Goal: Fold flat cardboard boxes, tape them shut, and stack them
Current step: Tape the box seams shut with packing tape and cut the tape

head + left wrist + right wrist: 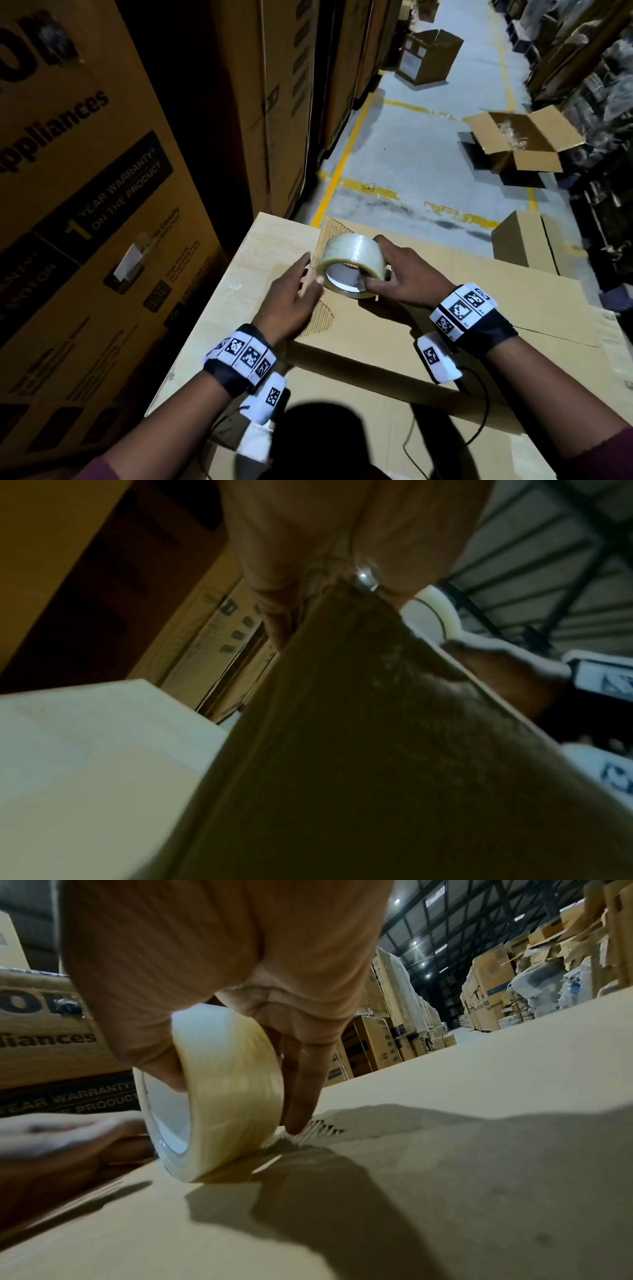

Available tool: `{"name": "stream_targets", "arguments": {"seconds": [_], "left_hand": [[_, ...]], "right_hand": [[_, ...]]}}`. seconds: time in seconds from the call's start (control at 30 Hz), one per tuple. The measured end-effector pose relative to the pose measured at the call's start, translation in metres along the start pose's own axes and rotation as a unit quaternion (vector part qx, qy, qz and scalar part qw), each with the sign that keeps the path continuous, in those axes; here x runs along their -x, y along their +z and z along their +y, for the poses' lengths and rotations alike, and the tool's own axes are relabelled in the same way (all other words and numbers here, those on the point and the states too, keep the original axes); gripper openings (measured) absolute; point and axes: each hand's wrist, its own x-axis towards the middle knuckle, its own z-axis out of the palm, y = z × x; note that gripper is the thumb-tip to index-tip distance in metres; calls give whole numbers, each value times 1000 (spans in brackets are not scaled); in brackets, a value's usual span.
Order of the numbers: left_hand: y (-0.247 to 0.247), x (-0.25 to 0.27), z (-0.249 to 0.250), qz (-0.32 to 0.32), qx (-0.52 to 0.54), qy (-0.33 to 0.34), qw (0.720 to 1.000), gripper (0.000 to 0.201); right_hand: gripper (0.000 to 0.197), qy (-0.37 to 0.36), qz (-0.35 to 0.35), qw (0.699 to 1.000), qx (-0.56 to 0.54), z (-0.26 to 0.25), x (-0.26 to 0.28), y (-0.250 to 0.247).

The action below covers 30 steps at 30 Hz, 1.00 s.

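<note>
A flat cardboard box lies on a pale table; its left edge is torn, showing the corrugation. A roll of clear tape stands on its rim on that torn edge. My right hand grips the roll, thumb on the near side and fingers over the far side. In the right wrist view the roll touches the cardboard under my right hand. My left hand straddles the box's left edge beside the roll, thumb on top. The left wrist view is blurred: the cardboard runs up into my left hand.
Tall stacked appliance cartons stand close on the left. On the aisle floor sit an open box, another open one farther off, and a closed box near the table's right. A black cable lies over the cardboard near me.
</note>
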Motion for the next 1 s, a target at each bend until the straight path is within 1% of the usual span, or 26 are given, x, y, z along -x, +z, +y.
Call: {"name": "stream_targets", "arguments": {"seconds": [0.03, 0.07, 0.1, 0.17, 0.23, 0.27, 0.3, 0.4, 0.5, 0.6, 0.67, 0.73, 0.8, 0.87, 0.93, 1.0], "left_hand": [[3, 4, 1, -45, -48, 22, 998, 66], [7, 8, 1, -78, -96, 37, 992, 74], [9, 9, 0, -94, -139, 43, 985, 79], [11, 11, 0, -99, -238, 27, 966, 88], [12, 12, 4, -99, -367, 5, 925, 101], [12, 12, 7, -95, -414, -1, 905, 107], [12, 12, 10, -92, -444, -6, 891, 110], [13, 11, 16, -93, -486, -23, 869, 112], [15, 11, 18, -101, -504, -38, 857, 110], [17, 12, 23, -103, -518, -47, 848, 109], [17, 10, 26, -98, -523, -44, 845, 109], [18, 4, 27, -103, -512, -26, 853, 108], [22, -3, 25, -121, -502, 6, 857, 107], [25, -8, 23, -128, -505, 24, 853, 107], [28, -10, 22, -125, -514, 19, 848, 107], [27, -10, 20, -124, -522, 15, 844, 107]], "right_hand": [[45, -1, 1, 1000, -2, 0, -1, 1], [44, -1, 0, 1000, -4, 0, -2, 1], [44, 1, 1, 1000, -3, -1, -2, 0], [45, 6, -2, 1000, 0, -2, -2, -2], [44, 10, -7, 1000, 0, -4, -2, -4], [42, 13, -9, 1000, -2, -5, -3, -5], [41, 15, -13, 1000, -1, -5, -5, -8], [43, 22, -26, 999, 21, -1, 0, -28], [45, 45, -51, 997, 46, 14, 24, -58], [57, 58, -80, 994, 43, 23, 48, -75], [57, 51, -94, 994, -6, 25, 54, -77], [49, 43, -91, 993, -69, 28, 54, -76], [41, 42, -80, 989, -115, 33, 53, -71], [45, 48, -74, 983, -160, 41, 53, -65], [51, 59, -65, 976, -199, 44, 53, -63], [45, 68, -66, 970, -223, 44, 55, -68]]}}
